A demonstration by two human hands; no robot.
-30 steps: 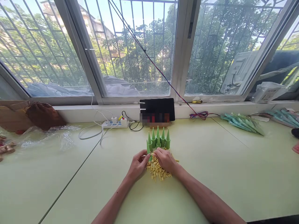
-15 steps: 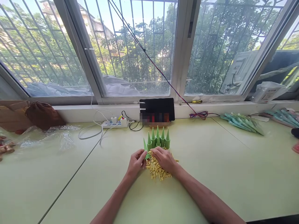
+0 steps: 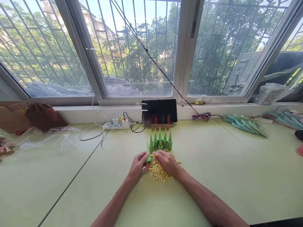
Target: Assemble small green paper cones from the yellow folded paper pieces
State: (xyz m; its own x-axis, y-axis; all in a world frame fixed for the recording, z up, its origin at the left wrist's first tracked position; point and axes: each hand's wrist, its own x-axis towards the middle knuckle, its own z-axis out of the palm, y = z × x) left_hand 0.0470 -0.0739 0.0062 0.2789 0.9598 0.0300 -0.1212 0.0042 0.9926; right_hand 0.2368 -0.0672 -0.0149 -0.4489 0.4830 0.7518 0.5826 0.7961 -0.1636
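My left hand [image 3: 139, 163] is closed around a green pointed cone piece [image 3: 148, 157], its tip leaning slightly left. Just to the right, my right hand [image 3: 166, 160] has its fingers bent together at the near side of that piece; whatever its fingertips pinch is too small and covered to make out. Under and in front of the right hand spreads a pile of small yellow pegs [image 3: 162, 175]. Several upright green cones with round bases [image 3: 169, 144] stand in a group right behind the hands.
Behind the cones a dark tablet [image 3: 159, 110] leans on a stand. A white power strip [image 3: 117, 125] with cables lies left of it. Clear plastic wrap [image 3: 47, 140] and a brown bag [image 3: 44, 116] are at far left. Bagged green pieces [image 3: 246, 125] lie at right.
The green cone in my left hand has tilted a little more upright, and its tip has shifted slightly right and down. My right hand stays nearly in place.
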